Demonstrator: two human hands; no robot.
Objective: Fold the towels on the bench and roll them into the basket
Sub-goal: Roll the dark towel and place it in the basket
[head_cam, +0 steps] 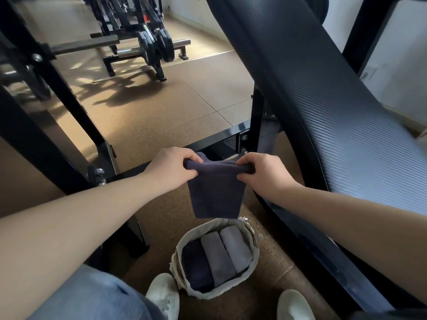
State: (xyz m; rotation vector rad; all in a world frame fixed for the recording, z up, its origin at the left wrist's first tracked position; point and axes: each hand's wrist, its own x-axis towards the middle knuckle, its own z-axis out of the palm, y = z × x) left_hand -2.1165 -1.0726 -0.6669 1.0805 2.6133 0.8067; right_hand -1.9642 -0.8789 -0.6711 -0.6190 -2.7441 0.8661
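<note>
A person seated in a gym holds a small dark navy cloth towel in the air with both hands, directly above a round woven basket with a pale fabric liner that stands on the brown speckled floor tiles. The left hand grips the towel's upper left end and the right hand grips its upper right end. On each hand the fingers are curled over the top fold and clamped on the cloth, with the thumb pressed in from below. The top edge is bunched into a thick band between the two hands, and the rest of the towel hangs straight down, its lower edge just above the basket's rim.

Three rolled towels lie side by side inside the basket: a dark navy roll on the left, a mid-grey roll in the middle and a lighter grey roll on the right.

The black padded bench, its ribbed surface bare, runs diagonally along the right side, close to the basket. The person's white shoes sit either side of the basket, and a knee in blue jeans shows at lower left. A rack of black weight plates stands well back across the room.
</note>
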